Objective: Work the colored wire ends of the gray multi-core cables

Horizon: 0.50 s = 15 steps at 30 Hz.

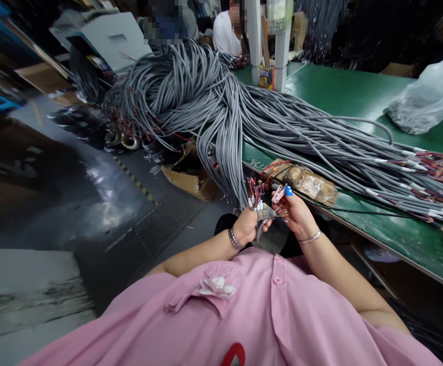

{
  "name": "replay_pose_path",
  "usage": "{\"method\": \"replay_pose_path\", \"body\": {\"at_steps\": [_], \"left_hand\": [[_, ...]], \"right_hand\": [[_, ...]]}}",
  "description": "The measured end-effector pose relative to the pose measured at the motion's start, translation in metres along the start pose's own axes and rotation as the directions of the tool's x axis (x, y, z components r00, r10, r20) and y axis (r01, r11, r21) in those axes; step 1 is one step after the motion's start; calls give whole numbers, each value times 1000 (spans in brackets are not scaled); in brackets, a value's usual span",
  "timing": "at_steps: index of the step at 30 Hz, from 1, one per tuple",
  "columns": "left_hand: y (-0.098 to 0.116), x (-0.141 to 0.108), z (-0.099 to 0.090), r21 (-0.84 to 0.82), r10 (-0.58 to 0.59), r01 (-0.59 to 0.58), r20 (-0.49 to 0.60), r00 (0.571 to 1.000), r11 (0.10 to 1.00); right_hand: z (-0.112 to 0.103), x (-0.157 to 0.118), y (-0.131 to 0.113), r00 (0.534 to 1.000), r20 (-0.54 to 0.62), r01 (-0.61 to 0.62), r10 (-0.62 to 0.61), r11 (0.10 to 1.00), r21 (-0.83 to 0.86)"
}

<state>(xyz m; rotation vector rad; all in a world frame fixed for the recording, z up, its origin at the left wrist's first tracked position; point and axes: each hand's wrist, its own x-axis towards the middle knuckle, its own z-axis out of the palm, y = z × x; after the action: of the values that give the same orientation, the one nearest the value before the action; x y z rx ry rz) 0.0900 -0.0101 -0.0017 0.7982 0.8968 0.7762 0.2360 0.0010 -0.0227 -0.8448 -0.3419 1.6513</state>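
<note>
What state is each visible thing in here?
Left hand: closed around cable ends
Cable ends: coloured wires exposed, fanned out
Right hand: partly curled, thumb tip covered in blue
Grey cables: piled, some hanging off the green table
Plastic bag: crumpled, on the table
Cardboard box beside the table: open

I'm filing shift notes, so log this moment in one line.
left hand: gripping gray cable | right hand: holding small pinkish item near exposed wires | green table: cable pile, plastic bag

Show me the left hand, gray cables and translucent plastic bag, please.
Left hand (246, 224): head view, back of the hand.
Gray cables (236, 109): head view, middle of the heap.
Translucent plastic bag (425, 99): head view, middle of its side.
</note>
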Motion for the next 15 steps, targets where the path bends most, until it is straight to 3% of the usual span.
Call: {"method": "replay_pose_path", "body": {"at_steps": [8,15], "left_hand": [[0,0,-1,7,-13,13,-5,1000,1000],[1,-5,-3,-21,-6,6,-11,1000,1000]], "right_hand": [[2,-3,-2,999,46,-8,9,1000,-4],[0,-4,-3,986,135,-100,94,994,36]]}}
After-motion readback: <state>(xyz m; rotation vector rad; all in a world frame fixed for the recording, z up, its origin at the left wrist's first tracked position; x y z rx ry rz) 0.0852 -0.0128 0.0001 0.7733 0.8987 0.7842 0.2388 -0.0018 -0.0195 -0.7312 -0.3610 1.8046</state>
